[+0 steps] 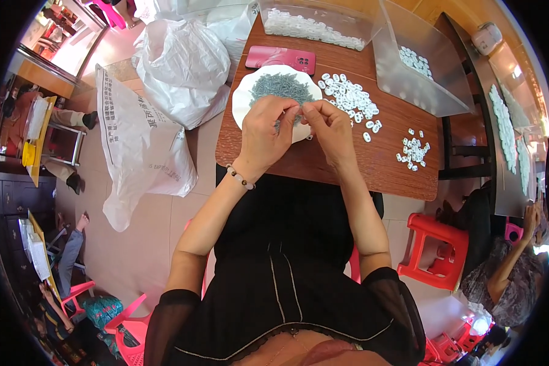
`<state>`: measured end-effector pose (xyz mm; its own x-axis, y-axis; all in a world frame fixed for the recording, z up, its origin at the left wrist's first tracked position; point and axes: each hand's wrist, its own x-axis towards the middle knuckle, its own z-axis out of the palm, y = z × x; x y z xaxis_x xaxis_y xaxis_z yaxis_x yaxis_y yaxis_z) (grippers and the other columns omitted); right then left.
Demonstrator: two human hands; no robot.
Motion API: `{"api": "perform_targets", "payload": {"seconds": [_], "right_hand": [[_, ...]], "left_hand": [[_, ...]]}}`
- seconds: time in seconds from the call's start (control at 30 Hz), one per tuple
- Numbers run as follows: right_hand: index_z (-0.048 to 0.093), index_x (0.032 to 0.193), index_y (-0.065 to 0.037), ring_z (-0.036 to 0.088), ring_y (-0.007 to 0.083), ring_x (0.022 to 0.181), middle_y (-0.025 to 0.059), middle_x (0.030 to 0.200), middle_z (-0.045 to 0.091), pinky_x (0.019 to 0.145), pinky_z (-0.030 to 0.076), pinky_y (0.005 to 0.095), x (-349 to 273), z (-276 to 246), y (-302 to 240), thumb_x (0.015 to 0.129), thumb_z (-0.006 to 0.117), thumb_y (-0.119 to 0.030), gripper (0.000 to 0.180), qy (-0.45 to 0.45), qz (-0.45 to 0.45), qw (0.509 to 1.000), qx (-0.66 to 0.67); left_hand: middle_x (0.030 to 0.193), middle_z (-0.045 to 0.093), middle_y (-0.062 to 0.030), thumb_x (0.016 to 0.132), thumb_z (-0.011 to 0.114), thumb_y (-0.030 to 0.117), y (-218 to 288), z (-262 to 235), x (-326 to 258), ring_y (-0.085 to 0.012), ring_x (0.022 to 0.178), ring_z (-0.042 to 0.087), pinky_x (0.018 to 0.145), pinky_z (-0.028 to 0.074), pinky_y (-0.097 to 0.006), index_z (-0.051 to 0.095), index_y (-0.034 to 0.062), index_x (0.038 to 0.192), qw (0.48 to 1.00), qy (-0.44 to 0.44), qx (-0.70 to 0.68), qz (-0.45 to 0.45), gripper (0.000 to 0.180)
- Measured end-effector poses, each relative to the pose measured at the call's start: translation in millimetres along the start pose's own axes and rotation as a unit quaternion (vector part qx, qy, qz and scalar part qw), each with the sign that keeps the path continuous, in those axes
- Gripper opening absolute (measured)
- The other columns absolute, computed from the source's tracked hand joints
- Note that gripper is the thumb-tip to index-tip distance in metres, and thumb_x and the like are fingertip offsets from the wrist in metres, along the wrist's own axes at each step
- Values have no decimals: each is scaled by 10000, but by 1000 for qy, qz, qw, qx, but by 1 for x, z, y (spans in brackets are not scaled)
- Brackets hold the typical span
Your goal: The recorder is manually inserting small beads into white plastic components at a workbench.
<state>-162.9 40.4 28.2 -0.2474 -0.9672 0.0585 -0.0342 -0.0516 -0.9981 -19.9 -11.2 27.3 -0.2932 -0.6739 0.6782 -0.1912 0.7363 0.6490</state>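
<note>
While both hands are working close together above the near side of a scalloped white plate, the left hand is forming a narrow pinch of thumb and forefinger, and the right hand is forming a similar one just beside it; whether either is gripping a piece cannot be told, since the fingertips are hiding what is lying between them. Just beyond the fingers, a heap of slim grey pins is resting on the plate, crossing at many angles. Each pin is probably weighing very little and seeming fairly stiff, likely prone to rolling, so a fingertip hold around the middle of its length is looking best, taken from the heap's loose edge. To the right of the plate, small white pieces with paired dark holes are lying scattered on the brown table; they are appearing light, hard and smooth, perhaps slightly slippery, and their outer rims are offering a sensible grip that leaves the holes uncovered. Farther right, a smaller white pile is sitting near the table's edge, probably calling for the same delicate pinch. Beyond the plate, a pink phone is lying flat, and two clear bins are holding more white pieces.
</note>
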Motion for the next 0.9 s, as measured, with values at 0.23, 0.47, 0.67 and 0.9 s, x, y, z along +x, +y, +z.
{"api": "perform_targets", "payload": {"seconds": [0.23, 0.47, 0.67, 0.9], "right_hand": [[652, 847, 8, 559, 82, 656, 38, 730, 632, 603, 441, 253, -2, 5, 0, 896, 640, -173, 188, 33, -56, 996, -64], [619, 800, -11, 540, 245, 674, 95, 720, 573, 582, 441, 340, -1, 13, -6, 833, 659, -97, 100, 63, -280, 935, -210], [648, 811, -26, 564, 325, 733, 133, 751, 641, 682, 444, 420, 15, 7, -8, 821, 652, -104, 79, 6, -210, 926, -314], [680, 1051, -27, 586, 239, 742, 110, 737, 641, 686, 465, 336, 23, 0, 6, 839, 657, -123, 234, 14, -206, 927, -314]], "left_hand": [[730, 608, -68, 844, 656, 40, 4, 5, -3, -162, 605, 556, 553, 434, -278, 636, 10, 862, 997, 0, 1, -80, 40], [669, 539, 50, 932, 605, 146, -4, 3, -5, 7, 605, 437, 529, 336, -173, 633, -11, 849, 944, -1, -166, -285, 180], [678, 523, 73, 945, 597, 166, -17, -11, -4, 10, 594, 400, 505, 299, -185, 625, -3, 835, 908, 25, -241, -342, 204], [756, 615, 13, 954, 597, 196, -5, -8, -8, -16, 637, 511, 577, 409, -170, 636, -16, 940, 897, 19, -263, -354, 217]]}}
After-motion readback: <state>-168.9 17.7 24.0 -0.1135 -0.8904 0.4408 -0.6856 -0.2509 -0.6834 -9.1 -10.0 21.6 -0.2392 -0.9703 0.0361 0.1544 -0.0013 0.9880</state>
